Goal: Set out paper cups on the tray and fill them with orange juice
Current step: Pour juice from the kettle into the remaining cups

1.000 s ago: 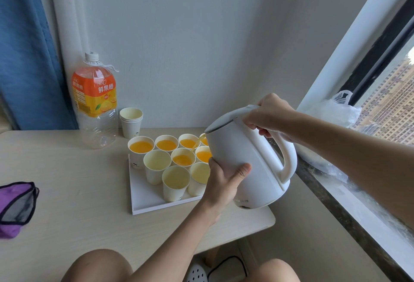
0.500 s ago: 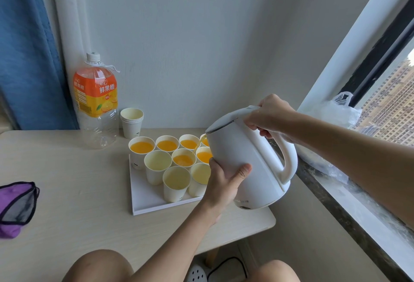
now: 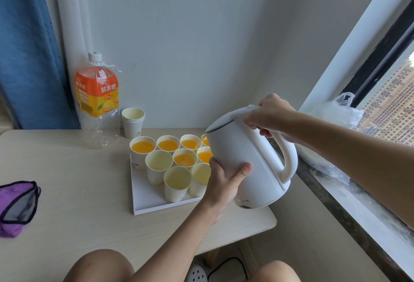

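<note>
A white kettle (image 3: 244,158) is tilted over the white tray (image 3: 147,196), and a thin stream of orange juice (image 3: 198,144) runs from its spout toward a middle-row paper cup (image 3: 184,159). My right hand (image 3: 268,113) grips the kettle's handle at the top. My left hand (image 3: 224,181) holds the kettle's body from below. Several paper cups stand on the tray: the back ones (image 3: 143,147) hold juice, while three nearer ones (image 3: 177,179) look empty. The kettle hides the far right cups in part.
A large orange juice bottle (image 3: 97,100), nearly empty, stands at the back of the pale table (image 3: 78,192) beside a stack of spare cups (image 3: 132,122). A purple pouch (image 3: 16,207) lies at the left edge. A plastic bag (image 3: 336,120) sits on the window sill on the right.
The kettle stays tilted over the cups with juice still streaming. Both hands keep their hold and have barely shifted.
</note>
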A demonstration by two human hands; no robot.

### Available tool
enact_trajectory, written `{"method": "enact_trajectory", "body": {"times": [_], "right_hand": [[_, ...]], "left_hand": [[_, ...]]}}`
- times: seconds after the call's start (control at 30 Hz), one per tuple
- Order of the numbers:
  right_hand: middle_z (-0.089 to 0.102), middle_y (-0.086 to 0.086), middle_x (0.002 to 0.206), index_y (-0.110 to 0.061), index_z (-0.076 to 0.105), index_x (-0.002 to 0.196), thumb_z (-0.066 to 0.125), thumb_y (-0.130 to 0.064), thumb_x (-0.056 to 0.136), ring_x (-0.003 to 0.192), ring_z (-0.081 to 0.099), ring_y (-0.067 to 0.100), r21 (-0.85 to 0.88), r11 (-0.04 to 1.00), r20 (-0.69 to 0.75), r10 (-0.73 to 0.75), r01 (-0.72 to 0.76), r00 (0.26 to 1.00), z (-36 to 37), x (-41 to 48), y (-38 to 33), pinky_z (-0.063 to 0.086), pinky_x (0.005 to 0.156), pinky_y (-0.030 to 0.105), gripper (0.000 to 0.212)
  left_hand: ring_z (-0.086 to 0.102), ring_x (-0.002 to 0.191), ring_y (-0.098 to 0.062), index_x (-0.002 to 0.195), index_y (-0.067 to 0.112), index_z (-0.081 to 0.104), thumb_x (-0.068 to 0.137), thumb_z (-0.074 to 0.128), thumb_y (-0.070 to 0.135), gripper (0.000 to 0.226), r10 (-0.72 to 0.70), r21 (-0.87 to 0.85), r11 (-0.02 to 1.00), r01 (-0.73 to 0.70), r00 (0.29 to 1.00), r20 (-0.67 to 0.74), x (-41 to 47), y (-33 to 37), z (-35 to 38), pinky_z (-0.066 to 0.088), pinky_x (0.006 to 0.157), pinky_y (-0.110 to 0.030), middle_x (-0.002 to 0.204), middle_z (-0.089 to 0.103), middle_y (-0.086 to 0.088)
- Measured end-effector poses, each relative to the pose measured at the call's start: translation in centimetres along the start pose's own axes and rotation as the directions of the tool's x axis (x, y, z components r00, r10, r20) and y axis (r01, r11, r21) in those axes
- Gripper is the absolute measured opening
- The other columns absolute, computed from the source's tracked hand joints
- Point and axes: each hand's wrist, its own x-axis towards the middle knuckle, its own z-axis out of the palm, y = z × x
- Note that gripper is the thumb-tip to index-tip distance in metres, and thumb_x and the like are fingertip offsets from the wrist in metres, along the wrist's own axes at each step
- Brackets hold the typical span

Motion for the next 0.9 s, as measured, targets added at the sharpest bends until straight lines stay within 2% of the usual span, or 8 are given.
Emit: {"method": "enact_trajectory", "body": {"times": [0.2, 0.3, 0.37, 0.5, 0.67, 0.9], "right_hand": [[0.056, 0.009, 0.057, 0.005, 0.067, 0.089, 0.058, -0.006, 0.063, 0.046, 0.048, 0.021, 0.015, 1.0, -0.007, -0.008, 0.008, 1.0, 0.0, 0.2, 0.3, 0.042, 0.045, 0.02, 0.029], [0.054, 0.01, 0.056, 0.0, 0.063, 0.076, 0.058, -0.005, 0.063, 0.045, 0.045, 0.021, 0.056, 0.998, -0.006, -0.015, 0.015, 1.0, -0.1, -0.1, 0.6, 0.039, 0.045, 0.021, 0.015], [0.051, 0.01, 0.056, -0.005, 0.056, 0.066, 0.057, -0.005, 0.06, 0.048, 0.044, 0.022, 0.109, 0.993, -0.014, -0.036, 0.037, 0.999, -0.2, -0.3, 0.9, 0.038, 0.046, 0.024, 0.006], [0.05, 0.008, 0.055, -0.008, 0.053, 0.061, 0.057, -0.004, 0.063, 0.052, 0.046, 0.022, 0.222, 0.971, -0.032, -0.087, 0.092, 0.996, -0.4, -0.3, 1.3, 0.039, 0.05, 0.028, 0.006], [0.049, 0.005, 0.053, -0.009, 0.053, 0.059, 0.057, -0.004, 0.063, 0.052, 0.045, 0.021, 0.251, 0.954, -0.011, -0.165, 0.162, 0.986, 0.1, -0.1, 0.3, 0.039, 0.051, 0.028, 0.007], [0.05, 0.0, 0.049, -0.013, 0.052, 0.055, 0.058, -0.013, 0.059, 0.047, 0.045, 0.017, 0.175, 0.948, 0.035, -0.277, 0.267, 0.96, 1.6, 0.0, -1.5, 0.04, 0.053, 0.029, 0.007]], "left_hand": [[0.065, 0.107, 0.004, 0.133, 0.019, 0.041, 0.085, 0.081, 0.03, 0.063, -0.002, 0.008, 1.0, 0.002, 1.0, -0.003, 0.1, 0.0, -0.2, 0.053, 0.086, -0.018, 0.128, 0.065, 0.008], [0.063, 0.11, 0.002, 0.132, 0.019, 0.04, 0.084, 0.083, 0.032, 0.065, 0.011, 0.036, 0.999, -0.011, 1.0, 0.002, 0.2, 0.4, -0.6, 0.053, 0.082, -0.015, 0.128, 0.062, 0.009], [0.061, 0.112, 0.002, 0.136, 0.019, 0.037, 0.081, 0.085, 0.039, 0.076, 0.048, 0.079, 0.996, -0.048, 0.999, -0.002, 0.4, 0.9, -1.0, 0.052, 0.082, -0.013, 0.128, 0.06, 0.012], [0.061, 0.12, -0.008, 0.136, 0.02, 0.037, 0.062, 0.082, 0.062, 0.097, 0.138, 0.137, 0.982, -0.131, 0.99, -0.037, 0.9, 1.8, -2.0, 0.053, 0.096, -0.027, 0.132, 0.06, 0.009], [0.06, 0.12, -0.008, 0.135, 0.022, 0.035, 0.061, 0.08, 0.063, 0.096, 0.185, 0.161, 0.972, -0.169, 0.978, -0.094, 0.6, 2.2, -2.8, 0.052, 0.097, -0.029, 0.133, 0.059, 0.008], [0.054, 0.128, -0.013, 0.143, 0.018, 0.03, 0.061, 0.076, 0.069, 0.107, 0.172, 0.151, 0.978, -0.144, 0.966, -0.192, -0.6, 1.9, -3.5, 0.048, 0.108, -0.039, 0.142, 0.052, 0.003]]}}
